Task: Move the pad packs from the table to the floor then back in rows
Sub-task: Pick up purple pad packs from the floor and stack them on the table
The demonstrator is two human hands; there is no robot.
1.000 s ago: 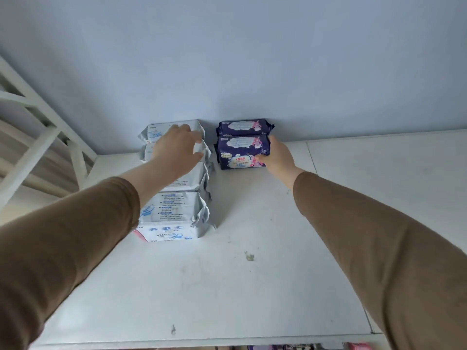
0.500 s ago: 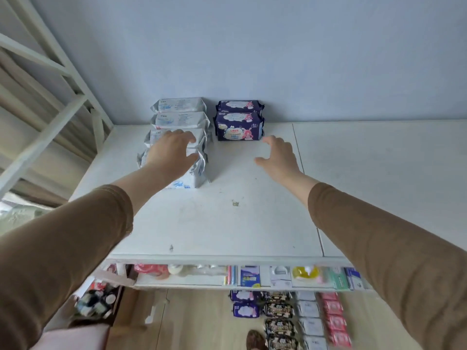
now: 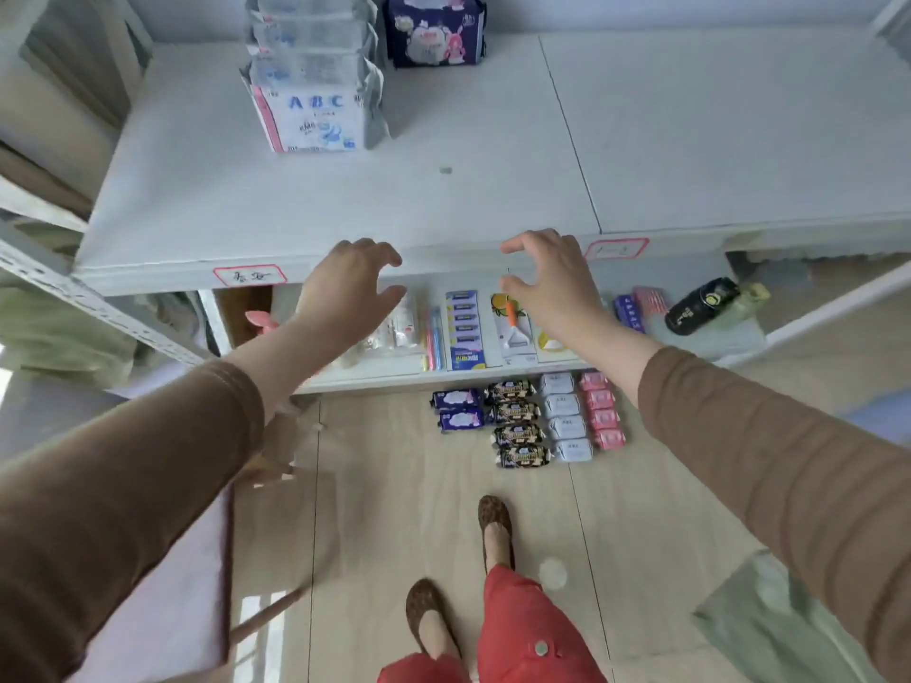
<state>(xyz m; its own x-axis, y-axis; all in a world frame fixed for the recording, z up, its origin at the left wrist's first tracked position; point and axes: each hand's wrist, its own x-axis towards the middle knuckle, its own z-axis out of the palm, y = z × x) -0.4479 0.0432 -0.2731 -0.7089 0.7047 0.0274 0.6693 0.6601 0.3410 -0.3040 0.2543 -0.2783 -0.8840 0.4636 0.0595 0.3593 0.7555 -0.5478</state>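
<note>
The pad packs on the floor (image 3: 530, 421) sit in four neat rows just under the lower shelf (image 3: 493, 372): navy ones on the left, then dark patterned, pale blue-grey, and pink on the right, each pack touching its neighbours. Up on the counter (image 3: 345, 204) there's already a row of white ABC packs (image 3: 315, 86) running back toward the wall, with a navy bunny-print pack (image 3: 434, 34) just beside it. These look like soft plastic-wrapped bundles, so my guess is light, squishy and a bit slick, nothing fragile. I'd pinch one across the short sides or scoop from underneath; grabbing the crimped end flaps would probably just let it slide. Both hands are empty right now, hovering over the counter's front edge: the left hand (image 3: 345, 293) and the right hand (image 3: 552, 283) each have fingers spread apart and loosely curved, holding nothing. The lower shelf has toothbrushes, a card of batteries and a dark bottle (image 3: 702, 305), none of it part of the job.
</note>
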